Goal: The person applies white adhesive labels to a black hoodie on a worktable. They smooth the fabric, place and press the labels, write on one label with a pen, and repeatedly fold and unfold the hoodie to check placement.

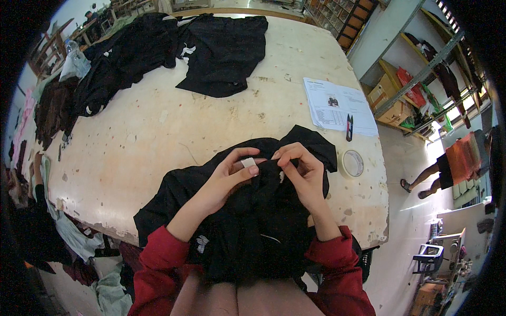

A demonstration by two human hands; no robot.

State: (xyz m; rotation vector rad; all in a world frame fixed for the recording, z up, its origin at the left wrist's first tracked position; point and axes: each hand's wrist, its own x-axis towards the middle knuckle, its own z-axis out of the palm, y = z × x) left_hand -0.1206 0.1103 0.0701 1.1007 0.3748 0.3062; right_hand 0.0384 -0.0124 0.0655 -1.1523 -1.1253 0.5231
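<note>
Pinched between both hands, left hand [232, 176] and right hand [300, 171]: black garment [247, 221], near edge of worktable [158, 137]. Taped left fingertip [248, 162] presses fabric. Advice: keep cloth taut, pinches close together. Tape roll [352, 163] at right edge.

So I've got the garment [247, 210] draped over the tabletop's [158, 137] near edge, both hands on its top fold. Tape roll [352, 163] sits just right of it, by the right edge. Behind that, the snips [349, 128] lie on a paper sheet [337, 105]. More clothes [158, 47] piled along the far-left edge.
</note>
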